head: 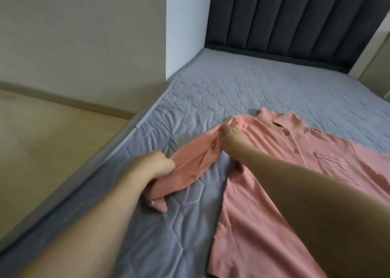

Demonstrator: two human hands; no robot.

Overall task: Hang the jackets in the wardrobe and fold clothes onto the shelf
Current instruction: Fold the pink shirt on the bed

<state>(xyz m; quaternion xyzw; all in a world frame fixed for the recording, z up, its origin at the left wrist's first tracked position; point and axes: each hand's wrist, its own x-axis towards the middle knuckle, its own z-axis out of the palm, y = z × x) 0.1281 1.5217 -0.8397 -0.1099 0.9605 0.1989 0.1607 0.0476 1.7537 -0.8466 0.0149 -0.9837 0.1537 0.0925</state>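
Shirt (274, 172) in salmon pink lies flat, buttons up, on the grey bed (263, 83). Left hand (157, 162) grips the sleeve near its cuff, right hand (229, 136) pinches it at the shoulder. Tug unevenly and I'd guess the body bunches up, ruining the fold.

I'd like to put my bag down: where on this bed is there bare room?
Bare mattress runs between the pink shirt and the dark headboard. Crowded near the front, where left hand and right hand grip the sleeve.
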